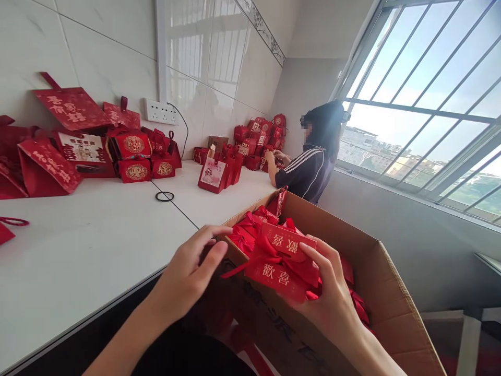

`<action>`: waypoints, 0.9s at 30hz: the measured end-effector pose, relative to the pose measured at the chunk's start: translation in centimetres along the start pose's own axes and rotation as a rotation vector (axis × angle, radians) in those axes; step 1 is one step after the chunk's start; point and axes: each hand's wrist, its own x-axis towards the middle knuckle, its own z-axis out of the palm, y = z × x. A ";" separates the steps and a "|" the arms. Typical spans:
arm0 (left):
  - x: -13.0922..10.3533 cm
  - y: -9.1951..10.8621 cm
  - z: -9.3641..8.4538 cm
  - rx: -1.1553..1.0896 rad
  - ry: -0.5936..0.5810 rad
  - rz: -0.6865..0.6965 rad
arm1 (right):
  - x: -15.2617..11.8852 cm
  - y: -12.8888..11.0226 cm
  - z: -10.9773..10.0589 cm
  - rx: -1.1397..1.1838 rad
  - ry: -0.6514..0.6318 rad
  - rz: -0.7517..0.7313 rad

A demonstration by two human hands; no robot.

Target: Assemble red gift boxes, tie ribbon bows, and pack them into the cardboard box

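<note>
– White tiled wall at the back, barred window bright on the right, and a long white tabletop stretching off toward the corner!

– And the hands?

– Right hand closed on a red box, fingertips on its printed face, underside lost to view. Held over the near wall of a cardboard carton, ribbon dangling leftward. Left hand wide, thumb well clear of the fingers, nothing in its grasp, just beside the carton. Touching the rim? Hard to tell.

– Much hidden?

– Plenty! Carton's load largely masked by box and right hand, only some ribboned boxes peeping out. Dark writing on the near side, half lost in shadow. Red piece at the left edge, cut off.

– Farther along?

– Co-worker in a striped dark top, fingers partly obscured near a stack of red boxes. Closer in, a bag with a couple drawing, blocking the bags behind. Red packages crowded by the wall, below a socket strip. Black ring near the seam. Lower right, under the window: too dim to name.
</note>
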 end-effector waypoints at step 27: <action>1.2 -3.0 10.8 0.363 -0.049 0.449 | -0.2 7.7 -5.6 1.177 0.165 1.390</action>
